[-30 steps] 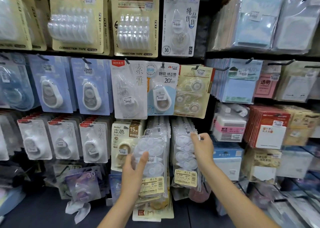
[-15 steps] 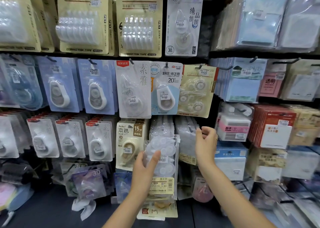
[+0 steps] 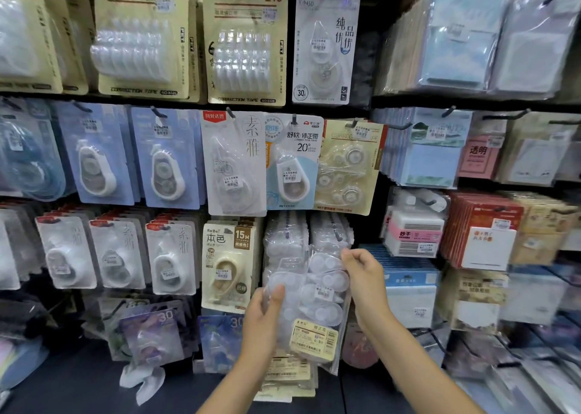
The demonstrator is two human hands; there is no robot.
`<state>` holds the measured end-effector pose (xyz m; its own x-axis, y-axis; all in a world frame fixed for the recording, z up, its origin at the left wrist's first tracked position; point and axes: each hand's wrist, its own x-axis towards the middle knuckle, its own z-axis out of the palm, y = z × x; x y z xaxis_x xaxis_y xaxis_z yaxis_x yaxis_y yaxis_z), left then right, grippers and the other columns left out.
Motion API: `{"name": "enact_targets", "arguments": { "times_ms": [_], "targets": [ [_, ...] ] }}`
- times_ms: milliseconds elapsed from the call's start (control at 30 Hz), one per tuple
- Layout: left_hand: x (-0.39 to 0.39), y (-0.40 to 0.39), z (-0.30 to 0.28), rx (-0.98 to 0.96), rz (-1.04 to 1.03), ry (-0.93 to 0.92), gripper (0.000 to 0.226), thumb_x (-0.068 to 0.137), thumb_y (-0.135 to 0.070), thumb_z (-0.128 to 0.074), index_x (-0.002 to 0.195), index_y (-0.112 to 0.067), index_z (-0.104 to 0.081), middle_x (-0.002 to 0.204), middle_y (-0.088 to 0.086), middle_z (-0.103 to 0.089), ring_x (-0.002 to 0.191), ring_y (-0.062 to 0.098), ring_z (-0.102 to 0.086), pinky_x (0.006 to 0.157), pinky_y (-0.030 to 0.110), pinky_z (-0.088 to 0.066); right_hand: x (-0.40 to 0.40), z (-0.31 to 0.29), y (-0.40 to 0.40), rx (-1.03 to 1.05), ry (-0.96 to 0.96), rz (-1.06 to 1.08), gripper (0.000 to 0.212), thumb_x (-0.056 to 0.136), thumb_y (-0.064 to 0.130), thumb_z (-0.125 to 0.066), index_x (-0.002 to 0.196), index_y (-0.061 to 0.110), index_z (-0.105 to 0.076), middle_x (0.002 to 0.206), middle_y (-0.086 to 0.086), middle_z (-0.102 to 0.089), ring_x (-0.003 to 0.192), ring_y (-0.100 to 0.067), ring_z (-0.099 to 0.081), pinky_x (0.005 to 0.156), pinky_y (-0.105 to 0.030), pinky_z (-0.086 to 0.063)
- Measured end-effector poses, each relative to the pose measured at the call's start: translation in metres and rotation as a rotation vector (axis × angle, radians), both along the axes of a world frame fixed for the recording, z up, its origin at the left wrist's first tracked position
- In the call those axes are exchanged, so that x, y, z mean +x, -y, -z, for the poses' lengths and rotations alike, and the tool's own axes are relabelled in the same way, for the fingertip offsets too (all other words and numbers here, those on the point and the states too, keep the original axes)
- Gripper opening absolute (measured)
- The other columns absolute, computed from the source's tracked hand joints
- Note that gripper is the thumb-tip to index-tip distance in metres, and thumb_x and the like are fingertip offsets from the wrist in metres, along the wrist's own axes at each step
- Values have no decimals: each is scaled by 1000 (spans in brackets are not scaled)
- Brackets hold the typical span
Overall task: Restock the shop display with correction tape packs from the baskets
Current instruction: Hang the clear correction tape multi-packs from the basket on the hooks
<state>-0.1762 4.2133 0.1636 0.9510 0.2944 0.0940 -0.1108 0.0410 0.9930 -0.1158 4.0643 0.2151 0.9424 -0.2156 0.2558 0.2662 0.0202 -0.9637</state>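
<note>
One clear pack [image 3: 309, 303] is in hand, just in front of the lower hooks and not yet hung; the left hand [image 3: 262, 314] grasps its lower left side, the right hand [image 3: 366, 275] pinches its top corner; most hooks [image 3: 336, 234] around already look full, so little seems left here; no baskets show.

Glossy clear plastic correction tape pack [image 3: 317, 300], matt paper label [image 3: 314, 339].

Both bare forearms extend upward from the lower edge. Left hand [image 3: 262, 316]: fingers curled, thumb raised across a clear pack. Right hand [image 3: 366, 275]: raised higher, fingertips pinching the pack's upper edge.
</note>
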Motion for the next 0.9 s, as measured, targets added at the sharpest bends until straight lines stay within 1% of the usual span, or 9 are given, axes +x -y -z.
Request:
{"name": "enact_targets", "arguments": {
  "times_ms": [100, 167, 267, 333, 400, 567, 633, 800, 900],
  "targets": [
    [-1, -11, 1, 38, -84, 50, 45, 74, -62, -50, 87, -19, -54, 88, -8, -59, 85, 9, -57, 71, 27, -43, 13, -5, 8, -79, 6, 57, 23, 94, 19, -56, 73, 10, -55, 70, 2, -52, 69, -13, -46, 67, -28, -36],
    [0, -19, 3, 66, -120, 88, 49, 74, -62, -50, 91, -17, -56, 90, -11, -59, 86, 5, -56, 72, 25, -42, 22, -8, 11, -131, 3, 86, 23, 94, 21, -56, 76, 6, -56, 71, 2, -55, 70, -13, -48, 65, -29, -37],
    [2, -27, 4, 106, -124, 101, 50, 76, -63, -50, 102, -20, -58, 106, -3, -64, 101, 13, -60, 88, 38, -51, 33, -7, 13, -227, -4, 106, 24, 93, 23, -56, 74, 7, -55, 77, -4, -60, 75, -16, -52, 66, -31, -38],
    [3, -30, 2, 117, -122, 103, 66, 79, -61, -51, 122, -11, -55, 124, 7, -61, 116, 25, -57, 101, 51, -46, 39, -4, 14, -280, -2, 120, 23, 92, 21, -57, 73, 8, -56, 81, -8, -62, 78, -19, -54, 67, -31, -38],
    [4, -30, 1, 114, -118, 116, 74, 78, -61, -51, 130, -8, -51, 132, 5, -57, 123, 24, -53, 106, 50, -42, 45, 0, 13, -308, -7, 136, 23, 92, 23, -57, 75, 7, -57, 82, -7, -63, 79, -19, -56, 65, -28, -39],
    [8, -24, -4, 63, -89, 124, 43, 76, -61, -53, 108, -33, -57, 111, -18, -61, 114, 9, -56, 100, 38, -45, 67, 0, 9, -355, -72, 168, 24, 94, 29, -54, 80, 9, -59, 87, -4, -63, 82, -20, -56, 59, -27, -37],
    [10, -21, -4, 52, -74, 125, 48, 77, -61, -53, 110, -27, -59, 114, -12, -63, 111, 10, -57, 99, 38, -46, 76, -1, 7, -374, -90, 171, 25, 94, 30, -53, 80, 10, -57, 87, -4, -63, 82, -23, -57, 61, -30, -37],
    [10, -12, -12, 51, -59, 139, 45, 72, -64, -53, 86, -21, -56, 85, -13, -64, 79, -2, -60, 70, 21, -46, 89, -7, 7, -342, -172, 127, 25, 94, 34, -54, 88, 10, -58, 93, -6, -62, 90, -25, -57, 73, -31, -39],
    [11, -9, -15, 49, -51, 150, 48, 70, -65, -53, 77, -18, -50, 72, -7, -56, 65, 5, -53, 63, 25, -45, 75, -4, 8, -344, -114, 182, 20, 96, 30, -52, 104, 12, -55, 106, -5, -58, 95, -20, -54, 80, -33, -41]
  ]
}}
